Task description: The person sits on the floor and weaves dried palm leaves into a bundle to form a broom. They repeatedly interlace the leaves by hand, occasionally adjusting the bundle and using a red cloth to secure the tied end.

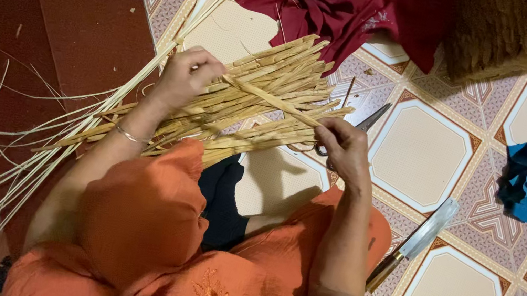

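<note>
Straw strips, pale and flat, lie in a bundle across the lap between both hands, fanning up and away toward a dark red cloth on the tiled floor. The left hand is curled closed over the near side of the bundle, fingers wrapped around several strips, with a thin bangle on the wrist below it. The right hand is pinched shut on the end of one strip that crosses the others at a slant. Scissors lie on the floor just beyond the right hand, partly hidden by it. Long thin loose straws trail from under the left hand out to its left over the dark red floor. To the right of the right hand, well apart, a knife with a wooden handle lies on the tiles, and farther right sits a crumpled blue cloth. A woven basket stands beyond that, at the far right. Orange sleeves cover both arms.
</note>
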